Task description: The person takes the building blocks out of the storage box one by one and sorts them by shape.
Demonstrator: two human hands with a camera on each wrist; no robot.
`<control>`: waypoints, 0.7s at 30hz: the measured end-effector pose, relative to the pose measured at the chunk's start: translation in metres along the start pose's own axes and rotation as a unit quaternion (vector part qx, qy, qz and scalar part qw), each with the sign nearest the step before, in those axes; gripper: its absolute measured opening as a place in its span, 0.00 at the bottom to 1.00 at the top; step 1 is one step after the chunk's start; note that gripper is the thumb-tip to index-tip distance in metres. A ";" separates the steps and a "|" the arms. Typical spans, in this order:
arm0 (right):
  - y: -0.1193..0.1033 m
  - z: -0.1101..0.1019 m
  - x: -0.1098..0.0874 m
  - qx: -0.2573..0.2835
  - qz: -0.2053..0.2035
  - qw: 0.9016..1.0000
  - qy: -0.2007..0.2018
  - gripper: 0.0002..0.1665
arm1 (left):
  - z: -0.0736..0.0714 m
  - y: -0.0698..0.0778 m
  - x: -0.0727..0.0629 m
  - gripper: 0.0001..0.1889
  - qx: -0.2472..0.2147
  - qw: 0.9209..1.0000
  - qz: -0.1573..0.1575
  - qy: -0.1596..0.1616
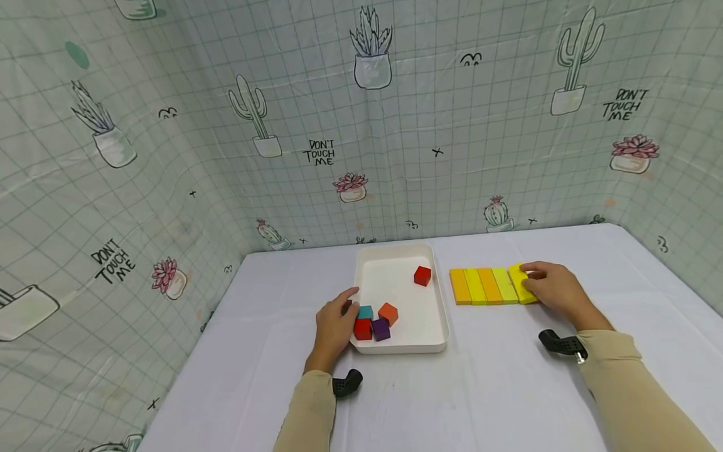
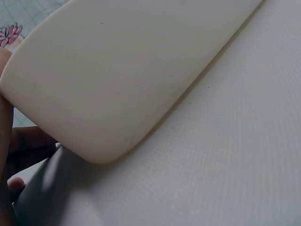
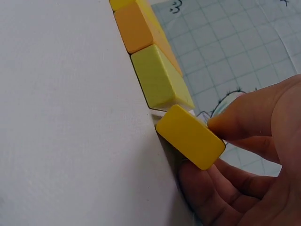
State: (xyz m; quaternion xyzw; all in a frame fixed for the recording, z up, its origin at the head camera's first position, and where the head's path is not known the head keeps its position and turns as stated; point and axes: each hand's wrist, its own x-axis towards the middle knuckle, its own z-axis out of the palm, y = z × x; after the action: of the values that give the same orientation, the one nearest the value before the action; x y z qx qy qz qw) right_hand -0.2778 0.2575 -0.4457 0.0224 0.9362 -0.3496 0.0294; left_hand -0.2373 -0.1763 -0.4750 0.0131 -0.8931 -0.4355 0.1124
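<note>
Currently, left hand: left of frame centre, my left hand [image 1: 332, 326] grips the left side of the white tray [image 1: 415, 320], thumb at the rim, other fingers outside the wall.
Left cuff: a black wrist device [image 1: 347, 383] shows below that hand, at the end of my beige sleeve [image 1: 307, 411].
Tray position: middle of the frame, on the white table [image 1: 486, 395].
Tray, lower left corner: a red cube [image 1: 363, 329] with a teal cube [image 1: 366, 311] behind it, then a purple cube [image 1: 381, 329] and an orange cube [image 1: 388, 314].
Tray, upper right: a second red cube [image 1: 422, 276], near the right wall.
Row, right of tray: orange, yellow, orange and lime blocks [image 1: 490, 287], side by side.
Row's right end: the yellow end block [image 3: 190, 136], right of frame centre, slightly askew beside the lime one; contact between them, cannot tell.
Right hand: my right hand [image 1: 553, 287] is clamped on that end block, thumb and fingers on opposite sides.
</note>
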 end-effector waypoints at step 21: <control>-0.010 0.004 -0.002 -0.009 -0.004 0.998 0.059 0.27 | -0.002 0.000 0.000 0.20 0.000 1.000 0.004 -0.005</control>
State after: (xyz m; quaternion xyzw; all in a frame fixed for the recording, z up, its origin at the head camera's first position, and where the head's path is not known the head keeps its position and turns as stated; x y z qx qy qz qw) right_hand -0.2761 0.2479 -0.4421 0.0390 0.9393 -0.3397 -0.0271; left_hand -0.2364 -0.1780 -0.4736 0.0075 -0.8938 -0.4347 0.1101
